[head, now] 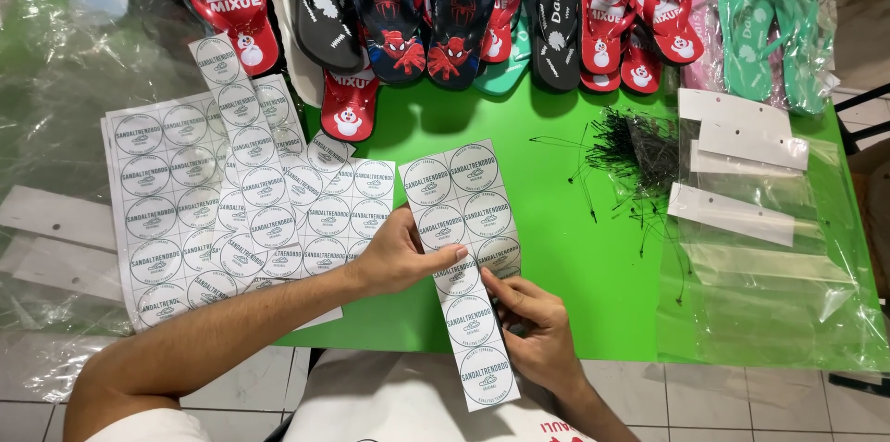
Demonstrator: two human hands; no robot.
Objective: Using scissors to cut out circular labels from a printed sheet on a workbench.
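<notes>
Grip, left hand (400, 255): a sheet of round stickers (464, 219) is pinched at its left edge, thumb on top and fingers underneath.
Grip, right hand (530, 323): the same sheet is pinched lower down at its right edge, where it narrows to a single column of stickers; the fingers are closed on the paper.
Held thing: the white sticker sheet is held just above the near edge of the table, between the two hands, its narrow tail hanging toward the person's lap.
Left of the grip: more sticker sheets (176, 210) are spread flat and overlapping, with one loose strip of stickers (243, 140) laid across them.
Beyond the grip: a row of flip-flops (422, 11) in red, black, pink and teal is lined up along the far edge.
Right of the grip: a heap of thin black plastic ties (635, 150) is seen, and past it clear plastic bags with white card headers (742, 210).
Surface: a bright green table (575, 247) is covered at its left end by clear plastic film (56, 108).
Room: a pale tiled floor (742, 400) is visible under the near edge of the table.
</notes>
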